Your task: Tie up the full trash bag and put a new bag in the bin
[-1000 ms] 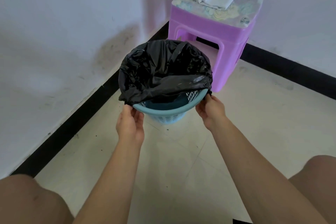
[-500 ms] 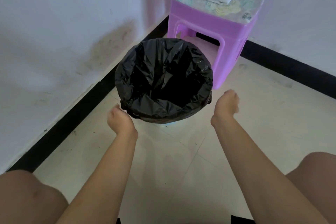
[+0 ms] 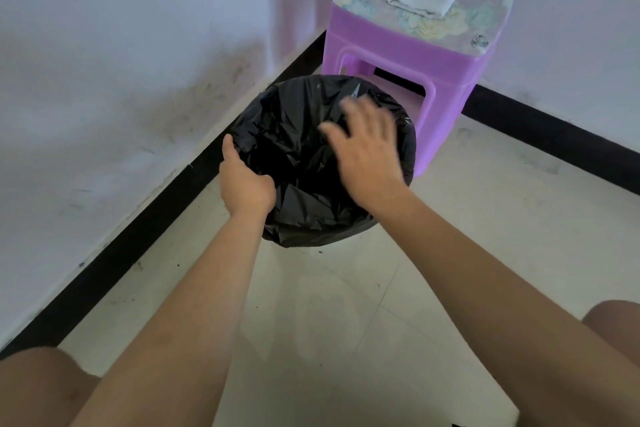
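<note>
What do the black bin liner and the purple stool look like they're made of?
Black liner: thin plastic film, slightly glossy, judging by its sharp crinkles and small highlights. Purple stool: probably moulded rigid plastic, smooth satin finish, with rounded one-piece legs and a printed floral top.

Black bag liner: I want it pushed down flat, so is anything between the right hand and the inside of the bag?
Nothing visible: the open right hand hovers right over the black bag liner, whose mouth is unobstructed.
</note>
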{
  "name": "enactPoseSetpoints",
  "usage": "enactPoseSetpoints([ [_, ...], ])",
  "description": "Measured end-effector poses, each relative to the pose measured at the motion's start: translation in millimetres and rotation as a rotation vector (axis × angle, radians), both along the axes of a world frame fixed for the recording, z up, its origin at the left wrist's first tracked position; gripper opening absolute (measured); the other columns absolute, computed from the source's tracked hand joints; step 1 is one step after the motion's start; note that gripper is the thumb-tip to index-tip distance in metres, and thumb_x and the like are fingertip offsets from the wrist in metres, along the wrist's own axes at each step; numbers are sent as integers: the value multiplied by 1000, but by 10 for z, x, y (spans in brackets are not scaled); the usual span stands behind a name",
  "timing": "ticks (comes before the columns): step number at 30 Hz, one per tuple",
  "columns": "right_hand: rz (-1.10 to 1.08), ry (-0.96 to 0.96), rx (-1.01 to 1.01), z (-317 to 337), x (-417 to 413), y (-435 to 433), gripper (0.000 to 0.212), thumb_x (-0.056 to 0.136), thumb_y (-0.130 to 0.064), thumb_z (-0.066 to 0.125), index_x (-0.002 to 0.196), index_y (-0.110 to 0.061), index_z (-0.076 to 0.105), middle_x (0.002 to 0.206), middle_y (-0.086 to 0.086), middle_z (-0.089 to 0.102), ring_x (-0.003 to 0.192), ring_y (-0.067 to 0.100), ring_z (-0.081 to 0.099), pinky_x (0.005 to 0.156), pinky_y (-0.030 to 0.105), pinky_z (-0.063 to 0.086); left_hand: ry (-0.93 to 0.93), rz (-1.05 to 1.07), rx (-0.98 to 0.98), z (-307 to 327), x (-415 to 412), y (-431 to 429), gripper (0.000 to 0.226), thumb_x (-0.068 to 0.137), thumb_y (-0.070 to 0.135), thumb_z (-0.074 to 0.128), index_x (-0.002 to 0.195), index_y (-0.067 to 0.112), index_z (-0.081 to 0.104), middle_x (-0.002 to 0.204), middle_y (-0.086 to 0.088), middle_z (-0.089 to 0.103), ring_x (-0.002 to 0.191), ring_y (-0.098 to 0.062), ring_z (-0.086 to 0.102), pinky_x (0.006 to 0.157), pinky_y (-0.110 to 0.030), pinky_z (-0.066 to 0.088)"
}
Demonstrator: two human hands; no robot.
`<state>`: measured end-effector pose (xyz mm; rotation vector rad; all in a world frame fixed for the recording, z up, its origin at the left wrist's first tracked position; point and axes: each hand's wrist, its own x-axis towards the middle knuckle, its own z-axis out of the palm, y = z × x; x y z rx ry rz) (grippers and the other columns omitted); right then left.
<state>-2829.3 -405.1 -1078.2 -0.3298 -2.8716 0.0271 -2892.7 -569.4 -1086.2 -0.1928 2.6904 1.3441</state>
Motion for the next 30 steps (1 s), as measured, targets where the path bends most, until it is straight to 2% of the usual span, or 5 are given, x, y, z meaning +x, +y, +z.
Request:
enactPoseSetpoints([
  [9, 78, -923, -47, -544, -764, 11, 88, 93, -7, 56, 158, -38, 4, 163, 5, -27, 152, 38, -8, 119, 61, 14, 43, 14, -88, -63, -18, 28, 91, 84, -5, 59, 156, 26, 14, 139, -13, 46, 126, -31, 49, 101, -40, 44],
  [14, 131, -386, -462, -166, -647, 248, 52, 86, -19, 50, 136, -33, 58, 137, 6, 60, 125, 29, 56, 105, 42, 47, 39, 46, -54, -30, -4, 103, 89, 85, -6, 58, 156, 25, 15, 143, -10, 44, 125, -28, 50, 96, -33, 43],
  [18, -139, 247, -343, 34, -119, 599, 44, 91, -14, 48, 132, -20, 63, 137, 13, 58, 128, 33, 51, 110, 45, 39, 32, 58, -33, 10, -18, 185, 89, 85, -6, 58, 156, 25, 14, 143, -11, 43, 122, -30, 52, 96, -36, 44],
  [22, -367, 117, -841, -200, 269, 600, 62, 104, -22, 36, 159, -18, 8, 164, 11, 17, 150, 27, 18, 121, 39, 18, 9, 76, 31, 12, -39, 226, 86, 86, -8, 50, 156, 29, 16, 142, -8, 43, 124, -28, 50, 100, -37, 43],
  [30, -413, 62, -974, -125, 146, 643, 61, 104, -34, 31, 158, -31, 2, 144, 11, 46, 123, 32, 52, 95, 37, 40, -13, -2, 104, 84, -168, 236, 79, 90, -2, 46, 156, 29, 15, 143, -12, 39, 111, -24, 50, 93, -35, 43],
])
